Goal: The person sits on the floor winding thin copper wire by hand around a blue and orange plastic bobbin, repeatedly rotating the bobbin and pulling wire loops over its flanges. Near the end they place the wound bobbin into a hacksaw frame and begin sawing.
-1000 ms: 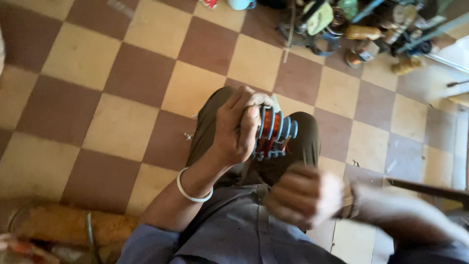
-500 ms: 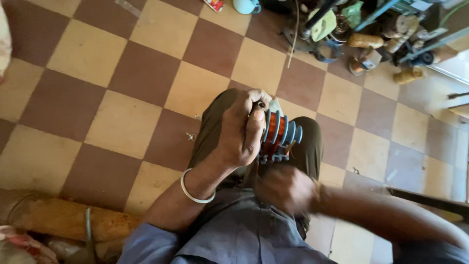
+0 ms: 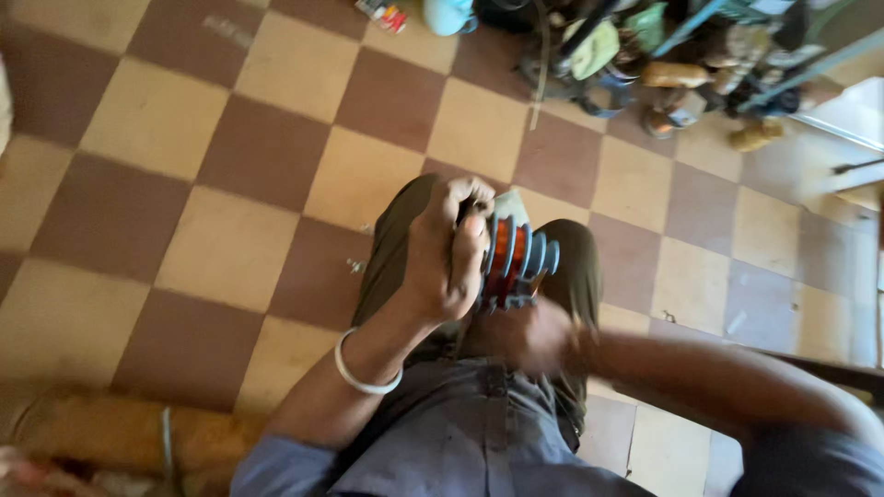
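L hand (image 3: 447, 248) fisted tight round the near end of a blue-ribbed part w/ orange windings (image 3: 516, 260), held over the lap; its long axis runs out to the hand's right. R hand (image 3: 520, 336) just below it, blurred, grip can't tell. L is the nearer, holding hand.

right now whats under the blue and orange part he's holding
Under the blue and orange part, the right hand shows as a blur over the lap. The left hand covers its near side, hiding anything there.
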